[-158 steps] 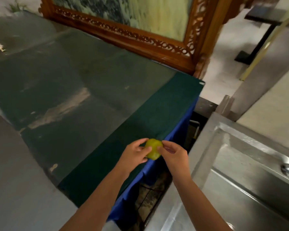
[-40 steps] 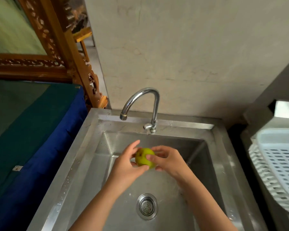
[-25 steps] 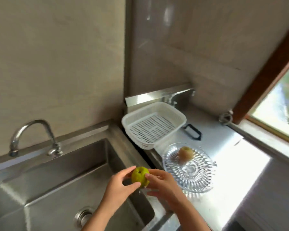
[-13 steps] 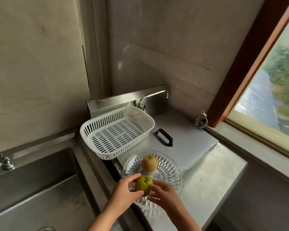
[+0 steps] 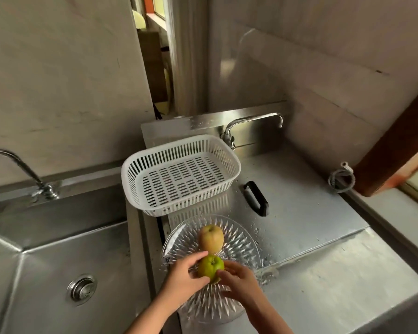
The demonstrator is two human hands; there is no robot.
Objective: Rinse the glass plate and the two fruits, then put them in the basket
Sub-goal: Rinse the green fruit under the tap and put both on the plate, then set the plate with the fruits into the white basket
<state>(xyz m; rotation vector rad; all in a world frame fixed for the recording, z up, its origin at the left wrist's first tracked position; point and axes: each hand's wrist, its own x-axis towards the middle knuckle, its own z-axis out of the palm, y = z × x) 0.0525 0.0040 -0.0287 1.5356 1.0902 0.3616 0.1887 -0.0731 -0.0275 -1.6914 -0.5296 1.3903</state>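
Observation:
I hold a green apple [image 5: 211,268] between both hands, just above the near half of the glass plate [image 5: 244,247]. My left hand [image 5: 184,278] grips it from the left and my right hand [image 5: 237,280] from the right. A yellowish apple [image 5: 211,238] lies on the cut-glass plate just beyond the green one. The plate rests on the steel counter. Behind it stands the white slotted basket [image 5: 180,174], with nothing in it.
A deep steel sink [image 5: 58,261] with a drain and a curved tap [image 5: 19,169] lies to the left. A second tap [image 5: 253,126] sticks out behind the basket. A black handle [image 5: 256,197] sits on the steel cover to the right, with a window frame beyond.
Both hands have carried the green apple from the sink to the right and lowered it over the glass plate, close to the yellowish apple. My view swung right, then settled.

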